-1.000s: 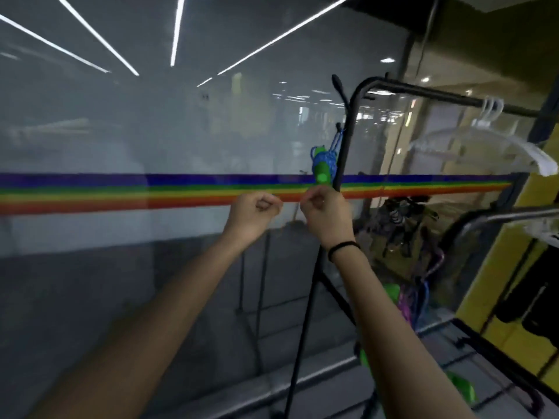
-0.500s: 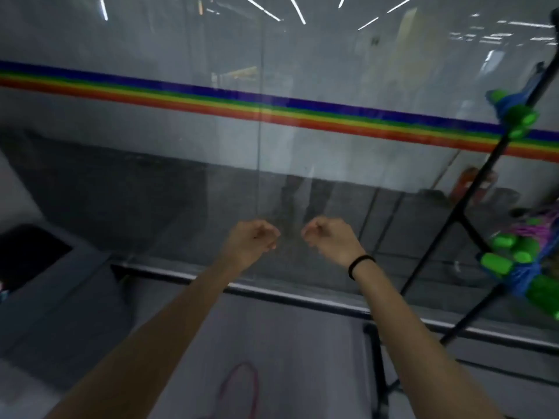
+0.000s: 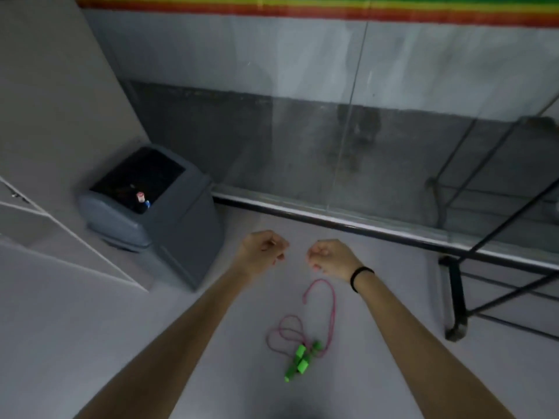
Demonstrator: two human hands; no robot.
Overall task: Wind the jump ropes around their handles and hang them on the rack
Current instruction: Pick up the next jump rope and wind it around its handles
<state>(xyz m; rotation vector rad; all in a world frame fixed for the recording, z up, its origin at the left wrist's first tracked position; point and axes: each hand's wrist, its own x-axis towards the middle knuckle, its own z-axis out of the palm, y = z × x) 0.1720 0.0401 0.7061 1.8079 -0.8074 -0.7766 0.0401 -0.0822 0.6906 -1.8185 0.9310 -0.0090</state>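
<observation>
Down has gone the person's gaze: the rack's top and the green-handled ropes hung on it are out of view, and the floor (image 3: pixel 257 388) fills the scene instead. Both arms have kept their pose, held out in front. The left hand (image 3: pixel 261 251) and right hand (image 3: pixel 331 257) are clenched into loose fists side by side, a small gap between them, and neither holds anything. A dark band (image 3: pixel 362 272) circles the right wrist.

Below the fists, well apart from them, one rope (image 3: pixel 301 353) lies on the floor between the two forearms, in the near part of the floor and away from the rail (image 3: pixel 332 220) at the foot of the glass wall (image 3: pixel 302 131). Its two bright green handles (image 3: pixel 295 368) lie together, their long axis slanting from the person's near left to far right. The thin pink cord (image 3: pixel 335 306) is unwound: it makes a couple of small loops left of the handles and one long loop running off toward the wall, ending under the right fist as seen from above.

I'd say this rope is not yet started, and the reach must go straight down and slightly back. The handles sit about midway between the hands, the long loop on the right hand's side.

At the far left corner stands a grey bin (image 3: pixel 181 237); the rack's foot (image 3: pixel 455 300) rests at the right edge.
</observation>
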